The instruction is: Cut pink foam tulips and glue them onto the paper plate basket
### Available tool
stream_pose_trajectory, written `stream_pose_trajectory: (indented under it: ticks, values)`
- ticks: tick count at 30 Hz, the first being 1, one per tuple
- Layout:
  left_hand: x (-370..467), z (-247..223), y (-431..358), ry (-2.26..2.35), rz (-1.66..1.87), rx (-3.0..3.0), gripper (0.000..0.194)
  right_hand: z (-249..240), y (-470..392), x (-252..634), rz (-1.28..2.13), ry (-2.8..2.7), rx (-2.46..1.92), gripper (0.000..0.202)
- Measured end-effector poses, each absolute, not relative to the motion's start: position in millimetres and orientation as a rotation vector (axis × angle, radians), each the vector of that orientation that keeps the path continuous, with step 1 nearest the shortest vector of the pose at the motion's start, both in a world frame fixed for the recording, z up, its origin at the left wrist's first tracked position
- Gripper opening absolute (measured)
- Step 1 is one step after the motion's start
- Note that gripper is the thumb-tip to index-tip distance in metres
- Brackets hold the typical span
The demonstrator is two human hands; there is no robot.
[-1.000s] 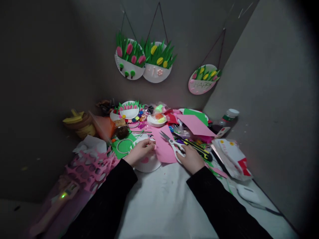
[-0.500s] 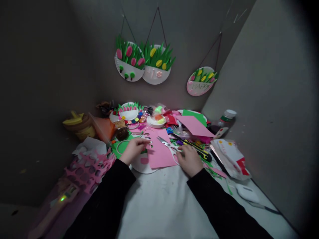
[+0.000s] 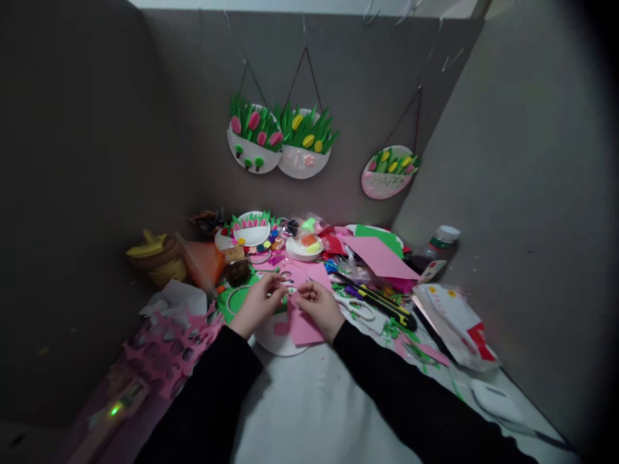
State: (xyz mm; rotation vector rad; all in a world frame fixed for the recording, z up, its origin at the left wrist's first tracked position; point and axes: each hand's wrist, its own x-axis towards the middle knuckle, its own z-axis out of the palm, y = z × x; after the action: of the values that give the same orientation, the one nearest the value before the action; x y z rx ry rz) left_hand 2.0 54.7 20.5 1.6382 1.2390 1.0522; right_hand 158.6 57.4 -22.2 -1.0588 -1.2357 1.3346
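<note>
Since the earlier frame, the right hand point(image 3: 319, 309) is off the scissors point(image 3: 363, 310) and in near the left hand point(image 3: 261, 304). The scissors lie just right on the bench point(image 3: 300, 403), apparently parked to free those fingers. Both hands curl inward, fingertips close together over the pink sheet point(image 3: 307, 330), which overlaps a white plate point(image 3: 276, 347); whether they pinch something small, I cannot tell.

Paper sheet point(image 3: 312, 330) partly over a plate point(image 3: 269, 340) on the table point(image 3: 309, 412). Scissors point(image 3: 355, 305) just right of sheet, utility knife point(image 3: 393, 310) right of those, plastic bag point(image 3: 454, 322) farther right, bottle point(image 3: 439, 246) behind bag. Scraps point(image 3: 206, 325) left of plate. Back wall point(image 3: 348, 84): two hanging plates point(image 3: 304, 165) side by side, third point(image 3: 384, 187) to their right.
</note>
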Motion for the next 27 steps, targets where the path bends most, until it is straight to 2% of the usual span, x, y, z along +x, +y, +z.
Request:
stream_pose_trajectory:
  ticks: [5,9,18,27]
  values:
    - [6.9,7.1,59.3,1.260,0.869,1.631,0.020,-29.4,61.7,159.7,1.420,-1.028,-1.052,0.026]
    - [13.5,-3.5,60.9,1.288,0.920,1.573,0.021,-37.4,63.7,159.0,1.388,-1.077,-1.057,0.022]
    - [10.7,3.7,51.6,1.248,0.795,1.780,0.015,-31.3,57.8,156.2,1.397,-1.152,-0.936,0.022]
    - [7.1,-1.3,29.5,1.398,0.916,1.671,0.021,-22.9,47.2,154.6,1.336,-1.214,-1.008,0.014]
